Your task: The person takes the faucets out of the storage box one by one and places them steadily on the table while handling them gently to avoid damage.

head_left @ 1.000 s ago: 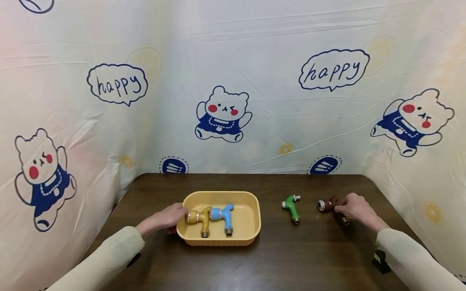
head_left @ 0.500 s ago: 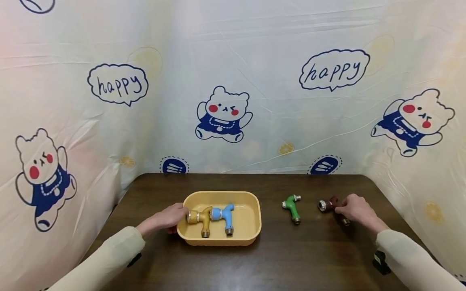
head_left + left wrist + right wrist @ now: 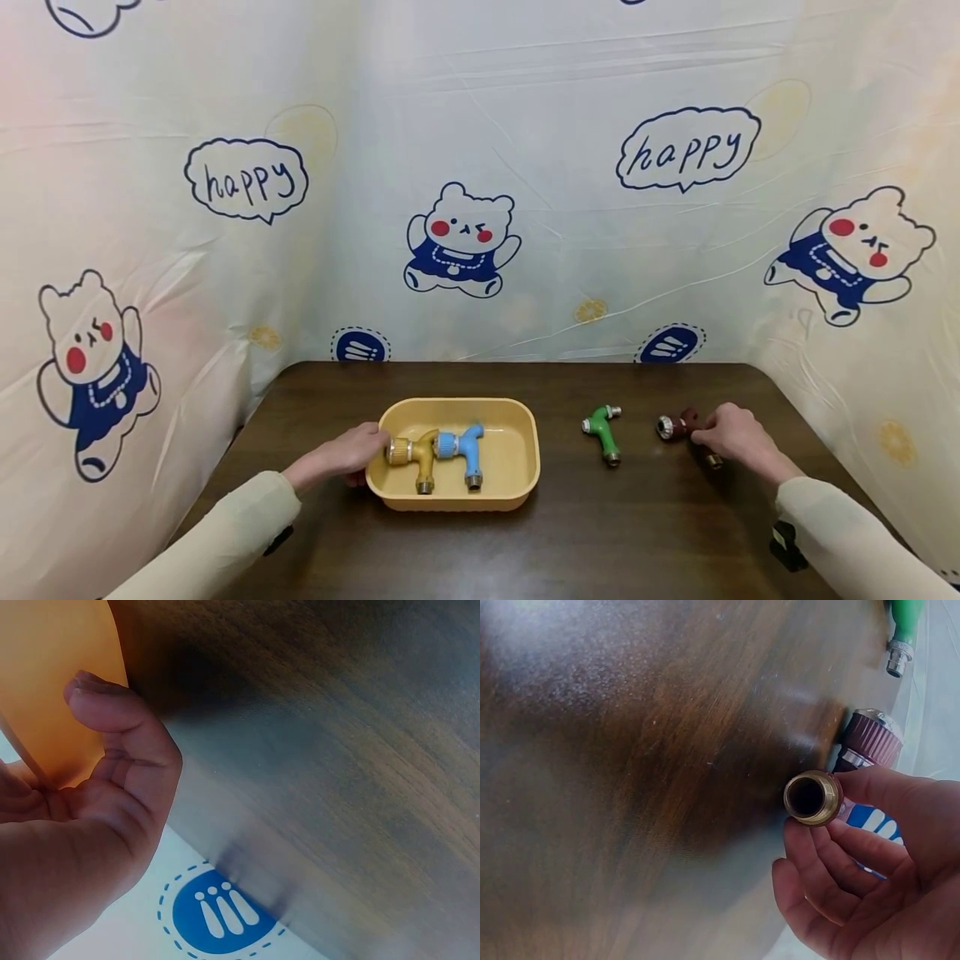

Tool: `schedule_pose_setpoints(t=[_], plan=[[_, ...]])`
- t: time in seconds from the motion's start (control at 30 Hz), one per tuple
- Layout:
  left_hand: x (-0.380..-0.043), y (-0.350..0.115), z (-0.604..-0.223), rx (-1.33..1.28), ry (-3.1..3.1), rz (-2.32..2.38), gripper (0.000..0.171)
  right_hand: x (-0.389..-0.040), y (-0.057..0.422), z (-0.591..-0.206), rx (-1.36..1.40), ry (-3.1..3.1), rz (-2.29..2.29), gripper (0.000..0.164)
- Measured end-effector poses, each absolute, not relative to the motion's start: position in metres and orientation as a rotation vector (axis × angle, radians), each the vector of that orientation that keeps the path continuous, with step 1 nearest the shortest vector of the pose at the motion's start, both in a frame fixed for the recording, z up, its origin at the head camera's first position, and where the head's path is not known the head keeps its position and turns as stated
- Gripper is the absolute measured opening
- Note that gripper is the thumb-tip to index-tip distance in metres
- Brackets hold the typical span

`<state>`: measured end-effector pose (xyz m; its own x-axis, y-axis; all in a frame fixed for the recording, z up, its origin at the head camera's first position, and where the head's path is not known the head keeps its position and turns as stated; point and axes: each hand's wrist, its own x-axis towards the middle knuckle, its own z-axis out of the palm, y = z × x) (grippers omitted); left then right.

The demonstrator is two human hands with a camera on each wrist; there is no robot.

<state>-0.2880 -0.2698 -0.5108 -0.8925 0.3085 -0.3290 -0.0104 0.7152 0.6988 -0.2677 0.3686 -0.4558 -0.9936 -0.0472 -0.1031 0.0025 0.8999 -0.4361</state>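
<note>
My left hand (image 3: 352, 450) grips the left rim of a yellow plastic basin (image 3: 501, 504); in the left wrist view its fingers curl against the basin wall (image 3: 60, 645). Inside the basin lie a yellow tap (image 3: 424, 462) and, to its right, a blue tap (image 3: 470, 454). At the right of the table my right hand (image 3: 738, 437) pinches a dark red tap (image 3: 678, 425). The right wrist view shows the thumb and fingers around its body, with the brass threaded end (image 3: 810, 798) facing the camera. Between basin and right hand lies a green tap (image 3: 602, 433).
Everything rests on a dark brown wooden table (image 3: 570, 542). A pale patterned cloth (image 3: 562, 250) hangs behind it and at both sides. The green tap's spout end (image 3: 898, 660) shows beyond the red tap in the right wrist view.
The head view has tilted up very slightly, so everything sits a little lower in it. Both hands keep their holds, and the taps and basin have not visibly moved.
</note>
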Motion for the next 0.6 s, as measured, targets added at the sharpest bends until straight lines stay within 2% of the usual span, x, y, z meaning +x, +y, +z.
schedule_pose_setpoints(t=[0.17, 0.3, 0.47, 0.6], plan=[[-0.25, -0.239, -0.455, 0.136, 2.543, 0.999, 0.024, -0.269, 0.369, -0.455, -0.015, 2.942, -0.67, 0.03], [-0.241, -0.231, -0.442, 0.105, 2.564, 0.979, 0.024, -0.268, 0.371, -0.454, -0.004, 2.934, -0.672, 0.031], [-0.27, -0.255, -0.48, 0.221, 2.526, 0.989, 0.027, -0.267, 0.372, -0.45, -0.04, 2.949, -0.674, 0.033], [-0.295, -0.273, -0.52, 0.198, 2.494, 1.001, 0.028, -0.265, 0.373, -0.448, -0.079, 2.965, -0.663, 0.034]])
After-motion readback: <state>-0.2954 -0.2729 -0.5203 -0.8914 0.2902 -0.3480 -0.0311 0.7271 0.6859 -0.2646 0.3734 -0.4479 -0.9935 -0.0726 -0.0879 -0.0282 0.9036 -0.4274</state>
